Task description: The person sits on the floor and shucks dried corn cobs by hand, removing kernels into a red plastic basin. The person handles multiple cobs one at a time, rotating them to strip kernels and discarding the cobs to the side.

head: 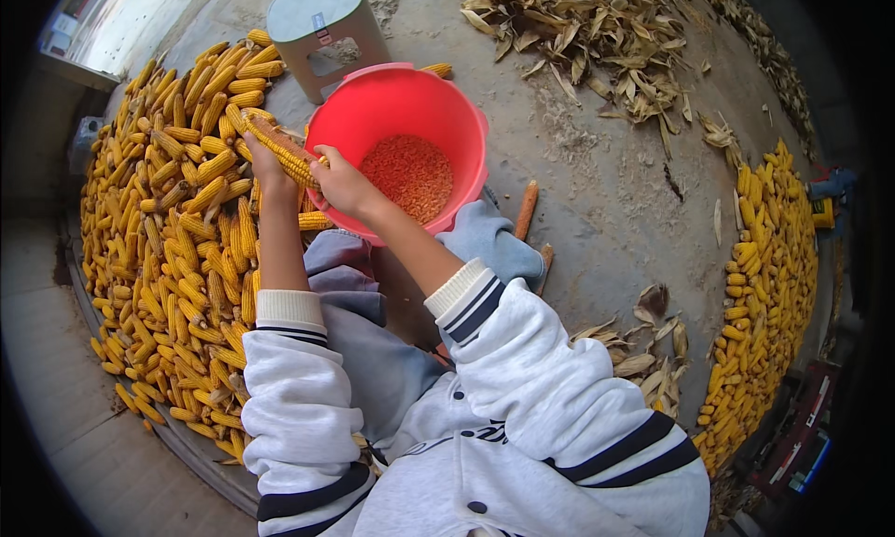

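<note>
A yellow ear of corn (283, 149), with a strip of its kernels gone and the bare cob showing, lies across both hands at the left rim of a red plastic tub (335, 128). My left hand (267, 165) grips it from the left side, near its far end. Around the nearer end, my right hand (344, 184) is closed, with the thumb up on the ear. Loose corn kernels (409, 177) cover the bottom of the tub. The tub stands between my knees and tilts towards me.
A large heap of corn ears (189, 257) fills the left side. Behind the tub stands a grey plastic stool (318, 19). Two stripped cobs (527, 210) lie right of my knee. Dry husks (594, 40) cover the floor at the top right, and another corn heap (765, 306) lies far right.
</note>
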`<action>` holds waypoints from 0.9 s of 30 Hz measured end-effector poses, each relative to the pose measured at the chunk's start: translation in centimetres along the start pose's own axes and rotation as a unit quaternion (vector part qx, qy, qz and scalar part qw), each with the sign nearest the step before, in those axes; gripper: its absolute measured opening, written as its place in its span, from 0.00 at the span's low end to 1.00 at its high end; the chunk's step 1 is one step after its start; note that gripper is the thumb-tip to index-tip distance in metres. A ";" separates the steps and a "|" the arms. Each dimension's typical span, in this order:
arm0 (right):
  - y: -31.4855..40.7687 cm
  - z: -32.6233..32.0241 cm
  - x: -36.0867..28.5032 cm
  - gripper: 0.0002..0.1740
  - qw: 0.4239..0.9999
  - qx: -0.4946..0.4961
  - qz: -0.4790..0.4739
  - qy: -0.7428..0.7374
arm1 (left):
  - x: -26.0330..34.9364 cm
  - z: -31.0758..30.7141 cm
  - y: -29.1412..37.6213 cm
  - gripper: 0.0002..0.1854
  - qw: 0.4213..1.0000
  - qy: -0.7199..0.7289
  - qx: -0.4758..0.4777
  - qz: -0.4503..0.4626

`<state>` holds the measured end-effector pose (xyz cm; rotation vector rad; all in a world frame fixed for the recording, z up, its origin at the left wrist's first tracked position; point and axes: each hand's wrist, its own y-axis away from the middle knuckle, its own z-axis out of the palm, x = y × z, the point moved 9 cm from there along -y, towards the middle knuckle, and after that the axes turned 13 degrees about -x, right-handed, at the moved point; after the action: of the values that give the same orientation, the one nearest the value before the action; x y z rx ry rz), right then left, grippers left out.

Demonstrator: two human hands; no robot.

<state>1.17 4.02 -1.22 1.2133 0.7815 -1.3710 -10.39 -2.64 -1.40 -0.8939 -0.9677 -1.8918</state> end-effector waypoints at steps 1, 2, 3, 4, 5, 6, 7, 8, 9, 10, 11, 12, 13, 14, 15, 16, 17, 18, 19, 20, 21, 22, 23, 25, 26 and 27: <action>-0.3 -0.1 0.1 0.22 0.999 0.012 -0.024 0.033 | -0.1 0.0 -0.1 0.26 1.000 0.003 -0.004 0.002; -0.5 -0.4 0.6 0.22 0.998 0.026 -0.029 0.058 | -0.3 0.1 -0.3 0.26 1.000 0.007 -0.008 0.005; -0.2 -0.5 0.1 0.21 0.995 0.040 -0.032 0.083 | -0.3 0.3 -0.1 0.26 1.000 0.011 -0.010 0.006; 0.4 -1.0 -0.1 0.20 0.993 0.057 -0.017 0.101 | -0.4 0.3 0.1 0.26 1.000 -0.002 0.005 0.004; 0.9 -1.4 -0.2 0.20 0.990 0.073 -0.002 0.119 | -0.7 0.3 0.4 0.25 1.000 -0.015 0.019 0.002; 1.2 -1.6 -0.5 0.20 0.988 0.085 -0.002 0.125 | -0.8 0.3 0.6 0.25 0.999 -0.027 0.033 0.001; 1.4 -1.8 -0.7 0.19 0.987 0.097 -0.003 0.131 | -0.9 0.3 0.6 0.25 0.999 -0.025 0.028 0.000; 1.7 -1.9 -1.0 0.19 0.985 0.109 -0.003 0.137 | -1.0 0.5 0.6 0.24 0.999 -0.023 0.022 -0.001; 2.0 -1.9 -1.2 0.19 0.988 0.104 0.009 0.113 | -1.1 0.2 0.5 0.24 1.000 -0.021 0.019 -0.001; 2.4 -1.8 -1.5 0.19 0.991 0.099 0.022 0.088 | -1.3 0.0 0.3 0.24 1.000 -0.019 0.020 -0.001; 2.7 -1.7 -1.8 0.19 0.993 0.094 0.036 0.064 | -1.4 -0.2 0.2 0.24 1.000 -0.018 0.021 -0.001; 2.5 -1.8 -1.5 0.19 0.992 0.096 0.034 0.077 | -1.6 -0.2 0.0 0.24 1.000 -0.017 0.020 -0.002; 2.2 -1.9 -1.2 0.19 0.991 0.098 0.033 0.090 | -1.7 -0.2 -0.1 0.24 1.000 -0.013 0.016 -0.002; 2.0 -2.1 -0.9 0.20 0.989 0.099 0.031 0.103 | -1.8 -0.3 -0.2 0.24 1.000 -0.009 0.013 -0.002; 1.7 -2.2 -0.6 0.20 0.988 0.098 0.028 0.113 | -1.9 -0.3 -0.3 0.24 1.000 -0.004 0.010 -0.003; 1.4 -2.2 -0.4 0.20 0.987 0.097 0.024 0.123 | -1.9 -0.2 -0.3 0.24 1.000 -0.004 0.006 -0.001; 1.2 -2.3 -0.1 0.20 0.986 0.095 0.020 0.133 | -1.9 -0.2 -0.3 0.24 1.000 -0.005 0.002 0.000; 1.2 -2.2 -0.1 0.20 0.986 0.093 0.023 0.133 | -1.9 -0.2 -0.3 0.24 1.000 -0.004 -0.002 0.002; 1.3 -2.1 -0.1 0.20 0.987 0.092 0.025 0.133 | -2.0 -0.2 -0.3 0.24 1.000 -0.007 -0.005 -0.005; 1.3 -2.0 -0.1 0.20 0.987 0.090 0.028 0.133 | -2.0 -0.2 -0.2 0.24 1.000 -0.011 -0.007 -0.012; 1.4 -2.0 -0.2 0.20 0.987 0.090 0.029 0.132 | -2.0 -0.1 -0.1 0.24 1.000 -0.014 -0.011 -0.019; 1.4 -2.0 -0.2 0.20 0.987 0.090 0.030 0.131 | -1.9 0.0 -0.1 0.24 1.000 -0.015 -0.011 -0.019; 1.5 -2.1 -0.3 0.20 0.987 0.090 0.030 0.129 | -1.9 0.1 0.0 0.24 1.000 -0.016 -0.011 -0.019; 1.7 -2.0 -0.3 0.21 0.989 0.082 0.047 0.110 | -1.8 0.4 0.2 0.24 1.000 -0.012 -0.014 -0.015; 1.8 -1.9 -0.3 0.21 0.990 0.078 0.056 0.100 | -1.8 0.7 0.2 0.24 1.000 -0.006 -0.017 -0.010; 2.1 -1.7 -0.7 0.21 0.992 0.070 0.062 0.089 | -1.8 0.4 0.1 0.24 1.000 -0.001 -0.019 -0.005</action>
<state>3.48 5.41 -0.66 1.4855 0.7285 -1.2455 -9.46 -1.68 -2.71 -0.9147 -0.9405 -1.9237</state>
